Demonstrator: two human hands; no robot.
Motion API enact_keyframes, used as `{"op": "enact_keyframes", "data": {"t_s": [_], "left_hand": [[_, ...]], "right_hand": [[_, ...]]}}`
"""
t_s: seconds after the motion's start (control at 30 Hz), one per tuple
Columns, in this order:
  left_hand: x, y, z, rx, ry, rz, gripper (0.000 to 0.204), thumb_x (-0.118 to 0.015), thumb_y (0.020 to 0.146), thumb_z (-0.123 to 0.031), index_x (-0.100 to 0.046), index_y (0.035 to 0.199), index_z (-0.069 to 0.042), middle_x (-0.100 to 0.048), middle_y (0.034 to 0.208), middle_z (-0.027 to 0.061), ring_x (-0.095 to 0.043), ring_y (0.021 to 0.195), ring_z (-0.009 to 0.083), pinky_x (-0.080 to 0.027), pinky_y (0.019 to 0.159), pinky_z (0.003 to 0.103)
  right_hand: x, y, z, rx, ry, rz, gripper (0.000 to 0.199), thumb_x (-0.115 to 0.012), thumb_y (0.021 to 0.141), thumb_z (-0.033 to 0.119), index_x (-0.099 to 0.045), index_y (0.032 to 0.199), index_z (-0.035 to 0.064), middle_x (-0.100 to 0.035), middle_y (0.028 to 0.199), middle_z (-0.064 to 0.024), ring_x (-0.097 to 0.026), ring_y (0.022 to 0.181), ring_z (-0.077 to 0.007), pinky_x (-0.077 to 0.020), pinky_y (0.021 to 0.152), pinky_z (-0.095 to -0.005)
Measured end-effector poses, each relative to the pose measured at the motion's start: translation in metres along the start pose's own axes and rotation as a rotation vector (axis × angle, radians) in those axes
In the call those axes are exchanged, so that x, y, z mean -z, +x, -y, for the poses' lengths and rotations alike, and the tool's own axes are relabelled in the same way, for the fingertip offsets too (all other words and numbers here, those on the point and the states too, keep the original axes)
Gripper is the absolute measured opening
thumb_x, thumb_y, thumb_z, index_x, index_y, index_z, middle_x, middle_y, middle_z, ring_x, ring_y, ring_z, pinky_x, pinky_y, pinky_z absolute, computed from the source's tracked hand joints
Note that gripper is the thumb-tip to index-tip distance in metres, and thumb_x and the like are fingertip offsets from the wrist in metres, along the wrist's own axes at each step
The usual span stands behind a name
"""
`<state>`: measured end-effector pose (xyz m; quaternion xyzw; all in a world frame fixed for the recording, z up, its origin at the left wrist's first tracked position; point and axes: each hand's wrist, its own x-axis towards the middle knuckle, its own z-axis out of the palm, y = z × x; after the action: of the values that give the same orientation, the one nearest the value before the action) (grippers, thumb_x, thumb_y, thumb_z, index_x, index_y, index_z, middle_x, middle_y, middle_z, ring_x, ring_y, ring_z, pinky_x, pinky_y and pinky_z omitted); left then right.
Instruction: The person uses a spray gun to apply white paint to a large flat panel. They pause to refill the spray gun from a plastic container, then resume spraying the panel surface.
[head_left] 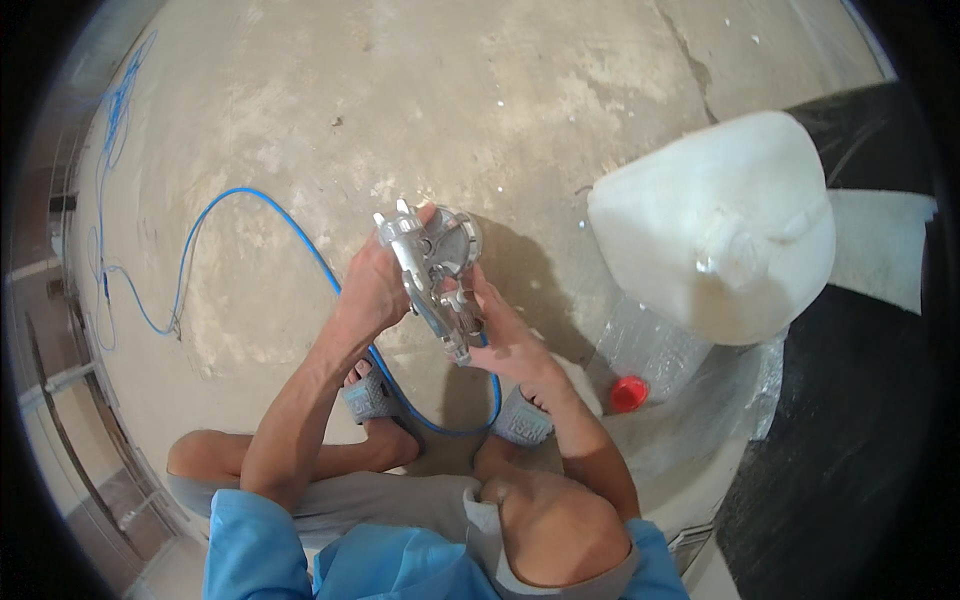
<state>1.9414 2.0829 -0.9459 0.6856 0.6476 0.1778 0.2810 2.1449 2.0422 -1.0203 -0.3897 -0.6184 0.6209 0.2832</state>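
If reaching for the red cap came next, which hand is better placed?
Probably the right hand: it is nearer the red cap; the left hand is farther left. Both hands are on the metal spray gun.

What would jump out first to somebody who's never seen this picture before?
Probably the silvery spray gun near the middle, held between the left hand and right hand, with the bright blue hose curving across the floor to its left. Next, likely the big whitish jug on the right and the small red cap below it in the picture.
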Motion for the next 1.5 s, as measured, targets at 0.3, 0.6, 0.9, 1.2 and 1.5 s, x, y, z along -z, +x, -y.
{"op": "enact_keyframes", "data": {"t_s": [0.3,0.6,0.9,1.2,1.5], "left_hand": [[0.003,-0.003,0.006,0.084,-0.048,0.036,0.09,-0.089,0.065,-0.045,-0.052,0.143,-0.017,-0.06,0.132,0.0169,-0.06,0.118,0.0376,-0.05,0.097,0.045],[-0.019,-0.022,0.02,0.083,-0.24,-0.201,0.098,-0.085,0.059,-0.021,-0.043,0.146,-0.014,-0.055,0.14,0.0099,-0.06,0.119,0.0306,-0.054,0.094,0.041],[-0.026,-0.027,0.029,0.11,-0.345,-0.235,0.101,-0.087,0.063,-0.029,-0.039,0.15,-0.014,-0.059,0.135,0.0138,-0.062,0.117,0.0326,-0.053,0.094,0.041],[0.002,-0.031,0.085,0.17,-1.347,0.285,0.088,-0.076,0.084,-0.006,-0.025,0.156,-0.004,-0.038,0.156,0.0107,-0.03,0.147,0.0212,-0.029,0.119,0.035],[-0.024,-0.046,0.091,0.212,-1.37,0.147,0.062,-0.075,0.088,-0.018,-0.051,0.144,-0.009,-0.038,0.157,0.0117,-0.035,0.145,0.0244,-0.031,0.116,0.037]], "right_hand": [[0.05,0.051,0.038,0.104,-0.012,-0.103,0.068,-0.066,0.089,0.009,-0.038,0.15,0.0017,-0.054,0.141,-0.0208,-0.051,0.133,-0.0309,-0.0388,0.11,-0.0391],[0.012,0.056,0.038,0.077,-0.21,-0.312,0.046,-0.073,0.085,0.011,-0.059,0.128,0.001,-0.065,0.122,-0.0179,-0.064,0.113,-0.0347,-0.049,0.096,-0.0393],[0.007,0.054,0.035,0.059,-0.394,-0.302,0.038,-0.067,0.092,0.017,-0.059,0.123,-0.0036,-0.066,0.114,-0.0206,-0.064,0.107,-0.0314,-0.0473,0.093,-0.0392],[0.004,0.052,0.022,-0.105,-0.103,-0.241,0.051,-0.065,0.087,0.014,-0.05,0.133,-0.003,-0.057,0.125,-0.0142,-0.055,0.117,-0.0242,-0.0402,0.103,-0.0352],[0.001,0.06,0.043,-0.004,-0.131,-0.201,0.069,-0.061,0.092,0.016,-0.027,0.148,-0.0033,-0.057,0.119,-0.0118,-0.06,0.101,-0.0172,-0.0494,0.085,-0.0281]]}}
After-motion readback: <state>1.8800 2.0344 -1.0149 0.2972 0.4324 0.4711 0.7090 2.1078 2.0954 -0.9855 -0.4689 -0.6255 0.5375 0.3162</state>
